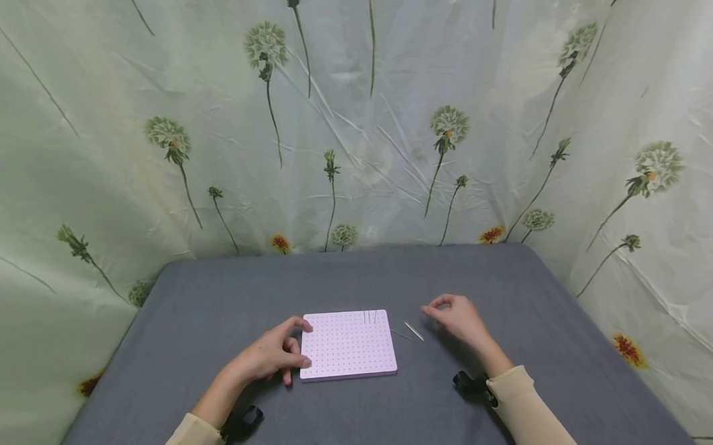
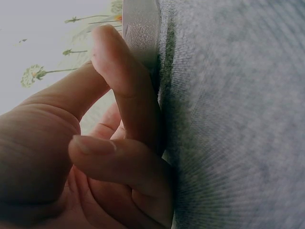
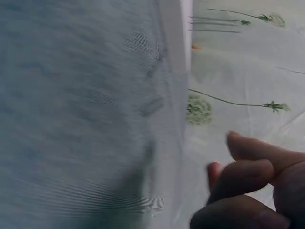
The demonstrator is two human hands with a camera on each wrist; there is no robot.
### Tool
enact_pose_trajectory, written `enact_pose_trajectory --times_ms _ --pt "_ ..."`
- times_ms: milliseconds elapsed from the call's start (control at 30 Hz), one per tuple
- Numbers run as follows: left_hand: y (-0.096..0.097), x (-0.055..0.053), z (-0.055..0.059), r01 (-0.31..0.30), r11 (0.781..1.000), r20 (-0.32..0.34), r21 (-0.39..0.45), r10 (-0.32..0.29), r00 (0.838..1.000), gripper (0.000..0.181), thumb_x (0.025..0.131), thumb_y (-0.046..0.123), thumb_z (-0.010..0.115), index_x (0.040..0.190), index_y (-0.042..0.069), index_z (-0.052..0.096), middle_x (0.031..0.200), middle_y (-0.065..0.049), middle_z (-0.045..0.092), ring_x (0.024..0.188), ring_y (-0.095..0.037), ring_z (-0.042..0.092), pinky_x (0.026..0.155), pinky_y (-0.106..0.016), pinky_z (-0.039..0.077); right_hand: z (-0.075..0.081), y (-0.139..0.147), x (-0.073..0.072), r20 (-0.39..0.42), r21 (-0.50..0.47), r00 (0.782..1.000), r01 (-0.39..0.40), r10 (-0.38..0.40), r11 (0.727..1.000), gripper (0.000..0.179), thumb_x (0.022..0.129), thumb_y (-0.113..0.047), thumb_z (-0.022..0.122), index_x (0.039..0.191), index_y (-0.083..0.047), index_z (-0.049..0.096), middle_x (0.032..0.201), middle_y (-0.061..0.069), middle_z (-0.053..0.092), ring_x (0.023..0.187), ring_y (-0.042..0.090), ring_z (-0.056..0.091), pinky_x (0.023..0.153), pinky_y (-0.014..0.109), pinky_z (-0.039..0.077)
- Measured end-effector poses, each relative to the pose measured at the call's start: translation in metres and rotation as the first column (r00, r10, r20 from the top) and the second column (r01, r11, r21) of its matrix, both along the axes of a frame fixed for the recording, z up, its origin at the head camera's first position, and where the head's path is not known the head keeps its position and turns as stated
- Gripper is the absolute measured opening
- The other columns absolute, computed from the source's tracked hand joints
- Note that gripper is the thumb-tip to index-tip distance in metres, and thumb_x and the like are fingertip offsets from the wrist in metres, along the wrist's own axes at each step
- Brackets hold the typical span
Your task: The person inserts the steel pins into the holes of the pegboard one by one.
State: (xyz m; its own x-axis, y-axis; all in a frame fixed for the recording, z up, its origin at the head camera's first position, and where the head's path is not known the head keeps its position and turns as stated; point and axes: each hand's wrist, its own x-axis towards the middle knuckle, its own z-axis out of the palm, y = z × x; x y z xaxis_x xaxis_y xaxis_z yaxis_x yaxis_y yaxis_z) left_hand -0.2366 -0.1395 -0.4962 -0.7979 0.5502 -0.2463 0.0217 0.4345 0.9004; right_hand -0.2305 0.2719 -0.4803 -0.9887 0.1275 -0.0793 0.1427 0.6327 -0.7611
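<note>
One pale lilac rectangular dotted board [image 1: 345, 351]: flat on the grey cloth-covered table [image 1: 227, 290], between the hands, nearer the left.
Three thin dark rods [image 1: 369, 316]: on the board near its far right corner, seemingly upright, the rightmost slightly tilted.
Loose slender rods [image 1: 414, 331]: at least two, on the cloth just right of the board.
Left hand [image 1: 269, 353]: half curled, thumb and forefinger spread wide, their tips holding the board's left edge.
Right hand [image 1: 461, 319]: above the cloth beyond the loose rods, fingers bent, tips close together; whether a rod sits between them, I cannot tell.
Steadying the board: light, even pressure at that edge should stop sliding without covering the dots.
Handling the rods: so fine a rod likely wants a fingertip pinch, held vertical over a dot, clear of the standing ones.
Backdrop: a pale dandelion-print curtain [image 1: 364, 135] behind the table.
</note>
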Motion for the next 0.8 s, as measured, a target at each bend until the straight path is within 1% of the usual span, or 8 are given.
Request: enact_pose_trajectory --times_ms 100,167,233,333,433,600,700,800 --pt "0.000 0.000 0.000 -0.001 1.000 0.000 0.000 0.001 1.000 0.059 0.092 0.017 0.084 0.139 0.010 0.048 0.071 -0.001 0.061 0.047 -0.011 0.062 0.042 -0.024 0.033 -0.008 -0.004 0.008 0.071 0.043 0.997 -0.028 0.025 0.999 0.026 0.092 -0.029 0.082 0.092 -0.005 0.073 0.058 -0.003 0.056 0.053 0.010 0.049 0.053 0.027 0.039" --pt "-0.001 0.000 0.001 -0.003 1.000 -0.002 -0.003 0.003 1.000 0.059 0.092 0.017 0.084 0.139 0.010 0.048 0.071 -0.001 0.061 0.047 -0.011 0.062 0.042 -0.024 0.033 -0.012 -0.009 0.012 0.090 0.060 0.995 -0.053 0.048 0.997 0.024 0.089 -0.027 0.084 0.087 -0.006 0.073 0.058 -0.003 0.056 0.053 0.010 0.050 0.054 0.027 0.039" --pt "-0.001 0.001 0.001 -0.004 1.000 -0.005 -0.006 0.004 1.000 0.059 0.092 0.017 0.084 0.139 0.010 0.048 0.071 -0.001 0.061 0.047 -0.011 0.061 0.042 -0.024 0.033 -0.014 -0.013 0.014 0.093 0.079 0.994 -0.062 0.054 0.995 0.020 0.086 -0.023 0.086 0.084 -0.007 0.073 0.057 -0.003 0.056 0.052 0.009 0.050 0.054 0.026 0.040" --pt "-0.001 0.001 0.002 -0.005 1.000 -0.005 -0.010 0.005 1.000 0.060 0.092 0.018 0.084 0.140 0.010 0.048 0.072 -0.001 0.062 0.047 -0.011 0.061 0.043 -0.024 0.033 -0.014 -0.019 0.014 0.064 0.120 0.997 -0.054 0.047 0.991 0.014 0.083 -0.017 0.086 0.082 -0.008 0.074 0.056 -0.003 0.057 0.051 0.009 0.052 0.054 0.025 0.041" --pt "-0.001 0.001 0.003 -0.003 1.000 0.001 -0.009 0.003 1.000 0.060 0.093 0.018 0.084 0.140 0.010 0.048 0.072 -0.001 0.061 0.047 -0.010 0.061 0.043 -0.024 0.033 -0.013 -0.022 0.015 0.053 0.166 0.998 -0.046 0.038 0.985 0.009 0.083 -0.013 0.084 0.079 -0.009 0.076 0.054 -0.004 0.058 0.050 0.009 0.053 0.053 0.025 0.042" --pt "-0.001 0.001 0.003 -0.001 1.000 0.002 -0.005 0.001 1.000 0.059 0.093 0.017 0.083 0.140 0.009 0.048 0.072 0.000 0.061 0.047 -0.010 0.061 0.043 -0.024 0.033 -0.012 -0.024 0.016 0.038 0.218 0.998 -0.066 0.059 0.974 0.008 0.082 -0.009 0.077 0.074 -0.010 0.077 0.052 -0.006 0.056 0.050 0.009 0.052 0.054 0.025 0.042" --pt "-0.001 0.001 0.002 0.000 1.000 0.002 0.000 0.000 1.000 0.059 0.093 0.017 0.083 0.140 0.009 0.048 0.071 0.000 0.061 0.047 -0.010 0.061 0.043 -0.024 0.033 -0.012 -0.024 0.016 0.051 0.188 0.996 -0.082 0.073 0.979 0.008 0.079 -0.005 0.073 0.072 -0.009 0.075 0.051 -0.007 0.054 0.051 0.009 0.051 0.054 0.024 0.041" --pt "-0.001 0.001 0.001 0.000 1.000 0.002 0.000 0.000 1.000 0.059 0.093 0.017 0.083 0.140 0.009 0.048 0.071 0.000 0.061 0.047 -0.010 0.061 0.042 -0.023 0.032 -0.014 -0.022 0.016 0.073 0.093 0.993 -0.099 0.093 0.991 0.008 0.080 -0.003 0.070 0.073 -0.006 0.072 0.051 -0.007 0.051 0.052 0.009 0.048 0.055 0.024 0.039"
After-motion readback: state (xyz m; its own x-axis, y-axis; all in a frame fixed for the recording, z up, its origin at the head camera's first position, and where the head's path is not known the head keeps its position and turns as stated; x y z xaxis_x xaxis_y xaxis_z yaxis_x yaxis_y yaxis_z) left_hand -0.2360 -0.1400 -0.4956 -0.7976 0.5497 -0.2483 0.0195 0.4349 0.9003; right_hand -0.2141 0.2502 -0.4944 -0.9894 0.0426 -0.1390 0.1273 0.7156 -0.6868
